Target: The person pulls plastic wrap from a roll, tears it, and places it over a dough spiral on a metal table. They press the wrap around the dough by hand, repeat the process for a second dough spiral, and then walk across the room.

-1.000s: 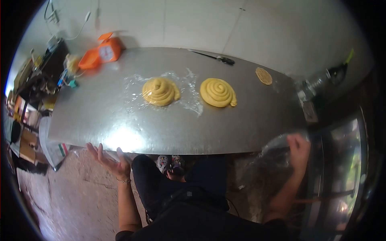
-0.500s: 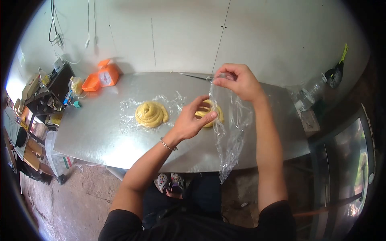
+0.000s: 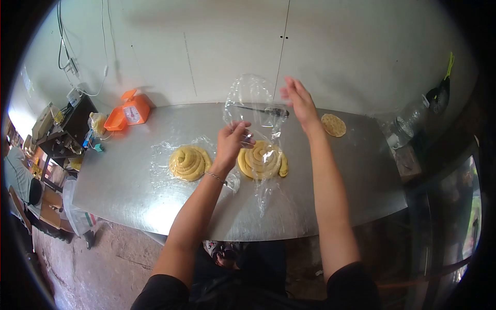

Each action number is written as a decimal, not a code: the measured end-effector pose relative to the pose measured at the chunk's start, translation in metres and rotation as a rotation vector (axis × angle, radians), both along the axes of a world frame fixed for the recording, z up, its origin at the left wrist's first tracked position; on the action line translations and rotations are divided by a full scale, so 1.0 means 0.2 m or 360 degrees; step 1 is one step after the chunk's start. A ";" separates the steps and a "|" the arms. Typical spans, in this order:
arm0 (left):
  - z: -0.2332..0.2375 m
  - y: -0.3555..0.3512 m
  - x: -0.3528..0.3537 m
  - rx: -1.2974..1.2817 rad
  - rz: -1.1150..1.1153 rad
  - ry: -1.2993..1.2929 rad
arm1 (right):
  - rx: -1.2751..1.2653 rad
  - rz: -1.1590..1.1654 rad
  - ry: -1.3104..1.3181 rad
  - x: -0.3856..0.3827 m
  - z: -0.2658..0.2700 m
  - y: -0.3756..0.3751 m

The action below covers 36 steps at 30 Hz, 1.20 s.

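Observation:
My left hand is closed on a clear plastic bag, which spreads up and down from my fingers. Behind the bag lies a coiled yellow dough rope, partly covered from sight by the plastic. A second dough coil, piled higher in the centre, rests on crumpled clear film left of my left hand. My right hand is raised to the right of the bag, fingers stretched out and slightly blurred, holding nothing. Beyond the bag is a knife with a dark handle.
A flat round yellowish piece lies right of my right forearm on the metal table. An orange kitchen scale stands at the back left. A clear plastic bottle is at the right edge. The wall rises behind.
My left hand has closed on the plastic bag, and my right hand has let go of it and stretched its fingers. The bag has shifted left. The flat round piece has come into view.

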<state>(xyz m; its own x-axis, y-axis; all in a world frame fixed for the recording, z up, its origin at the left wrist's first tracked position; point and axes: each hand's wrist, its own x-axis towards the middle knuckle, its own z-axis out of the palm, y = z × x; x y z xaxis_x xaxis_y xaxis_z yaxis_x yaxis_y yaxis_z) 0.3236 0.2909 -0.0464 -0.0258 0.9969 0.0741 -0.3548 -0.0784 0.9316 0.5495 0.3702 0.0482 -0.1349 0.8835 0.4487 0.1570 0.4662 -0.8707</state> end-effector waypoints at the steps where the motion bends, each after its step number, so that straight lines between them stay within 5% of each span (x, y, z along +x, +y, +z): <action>1: -0.01 0.01 -0.03 0.0023 -0.0034 -0.0083 | -0.0258 0.0150 0.0204 0.04 -0.10 0.01; 3: -0.04 0.00 -0.08 0.0056 -0.0112 -0.0230 | -0.0786 0.0438 0.0631 0.10 -0.36 0.02; 9: -0.23 -0.04 -0.13 0.0083 -0.0397 -0.0618 | -0.1106 0.1341 0.1230 0.01 -0.65 -0.16; 22: -0.24 -0.13 -0.10 -0.0253 -0.0378 -0.0808 | -0.0646 0.1220 0.1009 0.02 -0.63 -0.36; 33: -0.25 -0.18 -0.05 -0.0228 -0.0163 -0.0170 | -0.0679 0.1110 0.1004 -0.02 -0.71 -0.40; 36: -0.32 -0.15 0.00 -0.0047 0.0080 0.0324 | -0.0708 0.0698 0.0868 0.05 -0.85 -0.38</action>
<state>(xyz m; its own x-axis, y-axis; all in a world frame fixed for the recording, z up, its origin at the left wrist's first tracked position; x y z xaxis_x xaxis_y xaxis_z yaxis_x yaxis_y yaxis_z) 0.3244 0.2611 -0.1107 -0.0630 0.9966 0.0534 -0.1552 -0.0627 0.9859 0.5589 0.2944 -0.1222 -0.3731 0.9117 0.1721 -0.4568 -0.0191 -0.8894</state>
